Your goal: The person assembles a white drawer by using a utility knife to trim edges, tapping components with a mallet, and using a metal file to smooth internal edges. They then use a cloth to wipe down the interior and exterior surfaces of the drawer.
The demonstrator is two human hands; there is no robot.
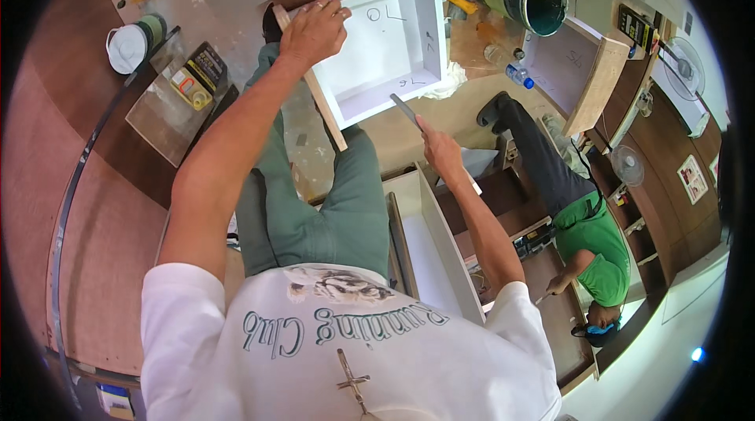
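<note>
A white-lined drawer (368, 55) with a bare wooden front board (324, 110) stands tilted before my knees, pencil marks on its inside. My left hand (314, 30) grips the upper end of that board, fingers closed over its edge. In my right hand (442, 152) is a long, flat grey metal tool (405, 110) that looks like a file. Its tip reaches the drawer's near wall or lies just in front of it; contact cannot be made out. The fingers of the right hand are wrapped round the tool's lower end.
At right a person in a green shirt (591, 244) is bent down. Beyond the drawer are an open paint bucket (545, 2), a yellow-handled tool (458, 1), a plastic bottle (517, 73) and a second drawer (560, 65). A long white-lined cabinet box (431, 260) lies beside my right thigh.
</note>
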